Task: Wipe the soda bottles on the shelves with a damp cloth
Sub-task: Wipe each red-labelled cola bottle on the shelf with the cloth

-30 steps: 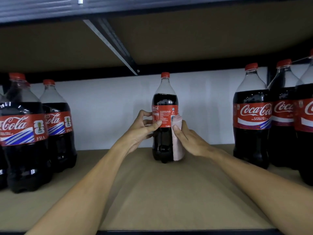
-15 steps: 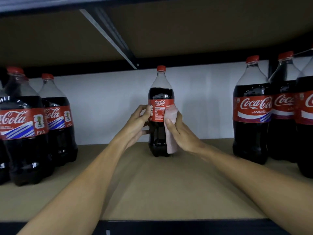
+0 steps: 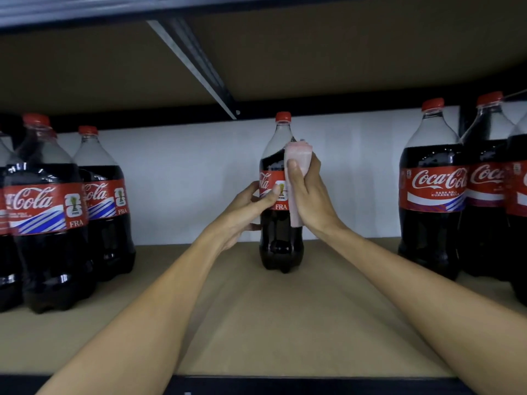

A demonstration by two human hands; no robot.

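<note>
Tan board shelf (image 3: pixel 256 323) w/ dark front edge: lone cola bottle (image 3: pixel 278 240) stands upright toward the back, ctr. Left bottle cluster (image 3: pixel 48 223) well to its left; right bottle cluster (image 3: pixel 430 209) well to its right.

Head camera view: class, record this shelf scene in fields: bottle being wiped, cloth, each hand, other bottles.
Bottle being wiped: dark plastic cola bottle with red cap, upright on the brown board shelf
Cloth: pale pink cloth, against its right shoulder and label
Left hand: grips that bottle at the label
Right hand: holds the cloth
Other cola bottles: left group, right group
</note>
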